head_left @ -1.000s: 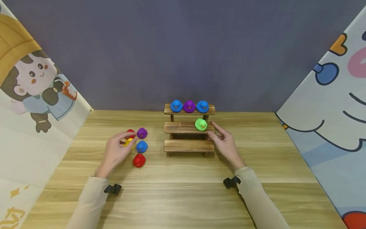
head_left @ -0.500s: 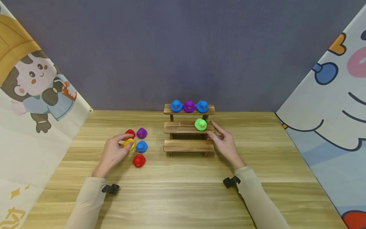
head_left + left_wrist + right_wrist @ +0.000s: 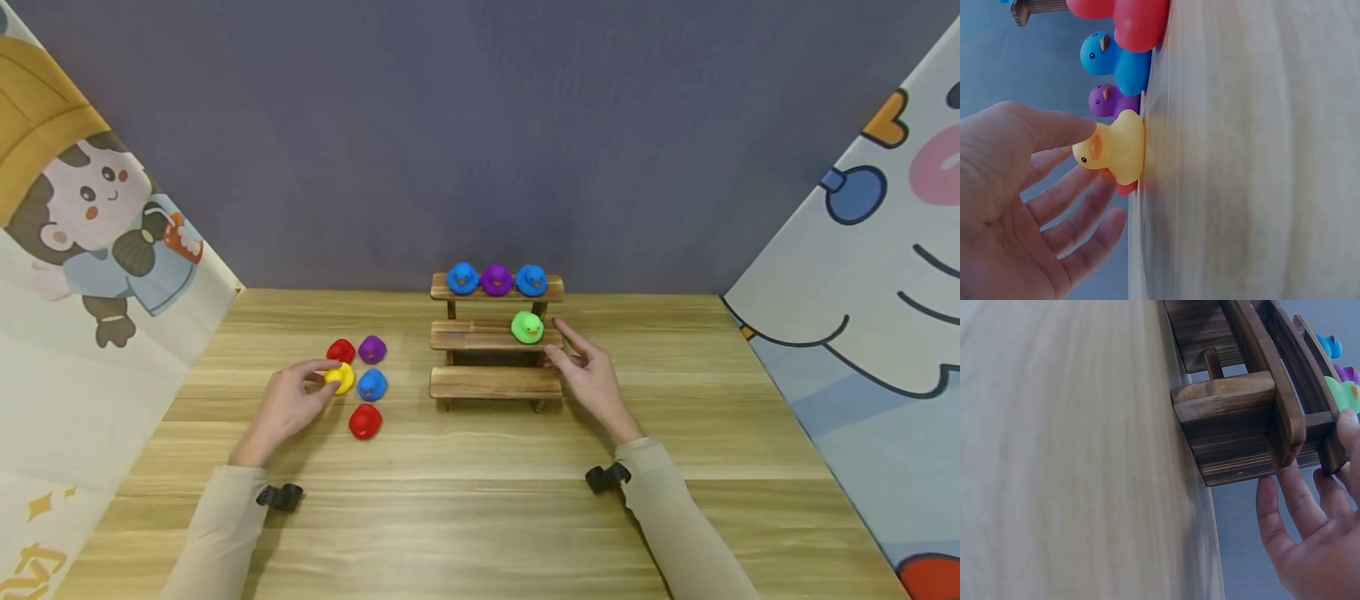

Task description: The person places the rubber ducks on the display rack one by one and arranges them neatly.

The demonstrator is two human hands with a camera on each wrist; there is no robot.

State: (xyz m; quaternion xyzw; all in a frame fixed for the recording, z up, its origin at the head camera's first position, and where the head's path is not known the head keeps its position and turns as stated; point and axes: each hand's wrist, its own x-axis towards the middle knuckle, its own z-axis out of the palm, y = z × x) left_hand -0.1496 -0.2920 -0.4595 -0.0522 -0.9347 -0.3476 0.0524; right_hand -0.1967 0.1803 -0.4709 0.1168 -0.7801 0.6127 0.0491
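Head view: I see both forearms in beige sleeves reaching in from 6 o'clock over the wooden table [image 3: 480, 508]. Left hand [image 3: 288, 406] lies low on the table, palm down, fingers pointing toward 1 o'clock. Its thumb and fingertips are at the yellow duck [image 3: 341, 378]. Left wrist view shows the thumb tip touching the duck's head, the other fingers spread loose and straight below it, not wrapped round. So the hand is wide and relaxed, touching, not gripping. The duck sits upright on the table.

Yellow duck is at the left of a cluster: red duck [image 3: 341, 350] at its 12 o'clock, purple duck [image 3: 372, 349] at 1 o'clock, blue duck [image 3: 372, 384] just beside it at 3 o'clock, second red duck [image 3: 365, 421] at 5 o'clock. Far red duck is mostly hidden behind the yellow one in the left wrist view.

Right hand [image 3: 592, 379] rests at the right end of the three-step wooden stand [image 3: 495, 382], fingers straight and slack, index pointing to 11 o'clock. Right wrist view shows fingertips [image 3: 1269, 494] against the stand's end face; it holds nothing. The green duck [image 3: 527, 327] sits on the middle step, near the index tip, apart from it I think; in the right wrist view it is cut off at the edge. Top step carries three ducks, blue, purple, blue [image 3: 497, 279].
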